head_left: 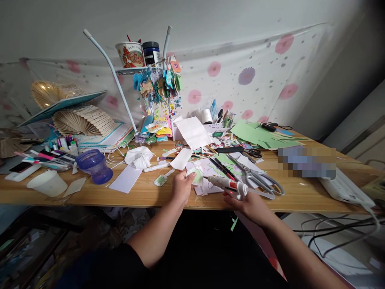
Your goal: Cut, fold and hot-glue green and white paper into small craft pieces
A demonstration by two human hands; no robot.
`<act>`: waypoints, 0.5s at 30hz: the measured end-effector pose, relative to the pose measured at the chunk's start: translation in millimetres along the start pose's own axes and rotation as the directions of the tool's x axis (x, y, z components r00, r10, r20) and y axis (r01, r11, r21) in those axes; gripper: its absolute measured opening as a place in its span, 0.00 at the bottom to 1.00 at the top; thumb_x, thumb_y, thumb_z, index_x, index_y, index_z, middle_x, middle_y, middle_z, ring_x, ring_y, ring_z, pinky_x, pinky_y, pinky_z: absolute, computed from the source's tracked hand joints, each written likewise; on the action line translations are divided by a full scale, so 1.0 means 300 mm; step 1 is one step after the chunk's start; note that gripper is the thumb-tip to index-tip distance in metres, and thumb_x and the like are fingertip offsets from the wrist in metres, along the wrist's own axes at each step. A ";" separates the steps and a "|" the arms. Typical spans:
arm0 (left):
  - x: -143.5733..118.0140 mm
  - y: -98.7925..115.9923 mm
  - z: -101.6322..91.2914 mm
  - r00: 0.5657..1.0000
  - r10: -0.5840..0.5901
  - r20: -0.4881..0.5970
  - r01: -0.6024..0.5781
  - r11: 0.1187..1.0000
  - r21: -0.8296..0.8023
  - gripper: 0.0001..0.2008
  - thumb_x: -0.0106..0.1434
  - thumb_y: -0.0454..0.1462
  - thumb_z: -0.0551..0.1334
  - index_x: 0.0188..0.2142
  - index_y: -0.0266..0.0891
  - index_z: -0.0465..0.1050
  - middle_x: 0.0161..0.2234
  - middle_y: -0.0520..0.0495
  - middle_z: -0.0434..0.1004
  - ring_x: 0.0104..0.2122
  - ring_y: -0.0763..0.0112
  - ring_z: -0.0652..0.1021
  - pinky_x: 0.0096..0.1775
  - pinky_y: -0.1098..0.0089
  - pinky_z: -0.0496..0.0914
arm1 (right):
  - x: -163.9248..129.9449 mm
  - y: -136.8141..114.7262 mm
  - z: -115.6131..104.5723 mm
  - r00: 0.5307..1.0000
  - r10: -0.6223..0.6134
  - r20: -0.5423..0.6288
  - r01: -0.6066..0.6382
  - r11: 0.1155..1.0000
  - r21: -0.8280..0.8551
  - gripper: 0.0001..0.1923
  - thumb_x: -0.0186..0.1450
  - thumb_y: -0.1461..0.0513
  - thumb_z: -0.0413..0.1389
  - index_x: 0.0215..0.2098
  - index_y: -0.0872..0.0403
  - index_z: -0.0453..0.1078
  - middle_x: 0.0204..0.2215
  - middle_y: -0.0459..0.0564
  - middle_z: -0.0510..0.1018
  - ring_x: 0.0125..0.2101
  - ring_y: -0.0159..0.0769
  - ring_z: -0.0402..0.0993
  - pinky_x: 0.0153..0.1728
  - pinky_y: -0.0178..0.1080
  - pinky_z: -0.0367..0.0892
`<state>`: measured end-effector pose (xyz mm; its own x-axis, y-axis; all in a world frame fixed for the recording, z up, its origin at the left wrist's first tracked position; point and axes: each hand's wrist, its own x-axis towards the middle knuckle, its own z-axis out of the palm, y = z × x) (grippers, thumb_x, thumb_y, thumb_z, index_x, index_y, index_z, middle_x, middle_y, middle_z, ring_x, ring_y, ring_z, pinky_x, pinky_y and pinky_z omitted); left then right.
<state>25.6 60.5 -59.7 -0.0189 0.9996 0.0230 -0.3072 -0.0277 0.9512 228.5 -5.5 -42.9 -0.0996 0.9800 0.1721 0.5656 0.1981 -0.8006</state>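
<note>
our left hand (181, 185) pinches a small paper piece (195, 175); our right hand (246, 202) has its grip clamped on a glue gun (226, 184) over the tabletop (144, 194).

We see a wooden table (144, 192) in warm tan. At its nine o'clock sits a translucent purple cup (94, 165) beside a plain white cup (48, 183). At two o'clock lie pale green paper sheets (258, 134). The backdrop cloth (255, 84) at twelve o'clock is white with pink and purple flowers and grey dots. Our right hand (249, 204) holds a white glue gun (227, 184) with red trim; the scissors (258, 176) are silver-grey.
</note>
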 end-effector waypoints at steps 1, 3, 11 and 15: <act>-0.002 0.006 0.001 1.000 -0.013 0.001 0.013 1.000 -0.018 0.18 0.46 0.44 0.68 0.34 0.33 0.76 0.29 0.46 0.79 0.24 0.69 0.76 0.25 0.70 0.71 | -0.004 0.004 -0.014 1.000 0.023 -0.006 -0.023 0.998 0.064 0.13 0.54 0.54 0.58 0.34 0.53 0.74 0.31 0.52 0.80 0.33 0.45 0.76 0.36 0.46 0.69; -0.002 0.012 0.001 1.000 -0.031 0.000 0.031 0.999 -0.031 0.18 0.46 0.43 0.69 0.34 0.32 0.76 0.28 0.46 0.78 0.24 0.68 0.76 0.24 0.69 0.71 | -0.012 0.021 -0.054 0.995 0.075 -0.069 -0.061 0.981 0.182 0.15 0.52 0.54 0.60 0.34 0.54 0.73 0.31 0.53 0.80 0.33 0.45 0.75 0.34 0.44 0.69; 0.016 -0.002 -0.006 0.999 -0.044 0.023 0.044 0.999 -0.012 0.22 0.44 0.44 0.70 0.36 0.32 0.76 0.31 0.43 0.79 0.26 0.67 0.77 0.25 0.69 0.73 | -0.012 0.243 -0.365 0.737 0.366 -0.567 -0.424 0.905 0.033 0.15 0.49 0.51 0.58 0.22 0.55 0.69 0.15 0.49 0.71 0.17 0.37 0.66 0.20 0.40 0.59; 0.014 0.002 0.000 0.997 -0.059 0.044 0.059 0.998 -0.008 0.22 0.44 0.44 0.70 0.35 0.32 0.76 0.30 0.44 0.79 0.26 0.67 0.77 0.25 0.69 0.73 | 0.045 0.342 -0.468 0.710 0.460 -0.533 -0.603 0.788 -0.123 0.17 0.54 0.50 0.55 0.14 0.50 0.61 0.13 0.53 0.69 0.17 0.42 0.67 0.21 0.43 0.57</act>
<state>25.4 64.6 -59.1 0.0406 0.9990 -0.0195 -0.3151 0.0314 0.9485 400.3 25.5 -42.2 0.6255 0.7779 0.0601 0.6070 -0.4367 -0.6639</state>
